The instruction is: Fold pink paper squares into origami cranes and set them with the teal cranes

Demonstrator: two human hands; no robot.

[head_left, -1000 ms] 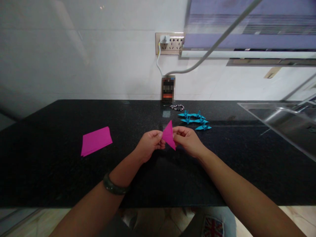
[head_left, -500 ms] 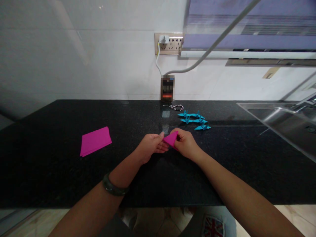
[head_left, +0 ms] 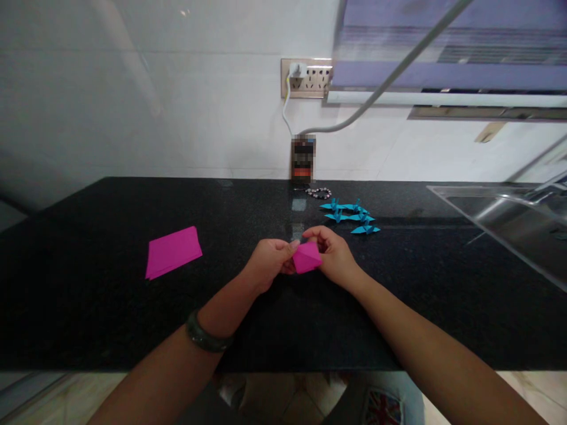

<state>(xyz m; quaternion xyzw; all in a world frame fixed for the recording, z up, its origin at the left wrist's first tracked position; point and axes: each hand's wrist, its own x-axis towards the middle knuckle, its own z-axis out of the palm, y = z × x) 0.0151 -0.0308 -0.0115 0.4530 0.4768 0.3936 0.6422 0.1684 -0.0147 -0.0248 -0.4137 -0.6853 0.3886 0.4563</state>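
Observation:
A small folded piece of pink paper [head_left: 307, 258] is between my hands, above the dark countertop [head_left: 248, 206]. My left hand [head_left: 272, 261] pinches its left edge, thumb on top and fingers beneath. At its right edge is my right hand [head_left: 334, 254], with bent fingers around the paper and the forefinger lifted behind it; some of these fingertips are hidden. A stack of pink paper sheets [head_left: 173, 252] lies to the left. Several blue paper cranes [head_left: 352, 217] stand in a group beyond my right hand.
A beaded bracelet [head_left: 319, 193] lies near the wall, in front of a blurred-out phone-like device [head_left: 303, 158]. A charger is plugged into the wall socket [head_left: 308, 78]. To the right is a steel sink [head_left: 509, 218]. The counter's front edge runs below my forearms.
The pink paper has gone from a pointed triangle to a wider, many-sided shape facing me. My left thumb now overlaps its edge, and my right fingers have shifted. The view has moved slightly.

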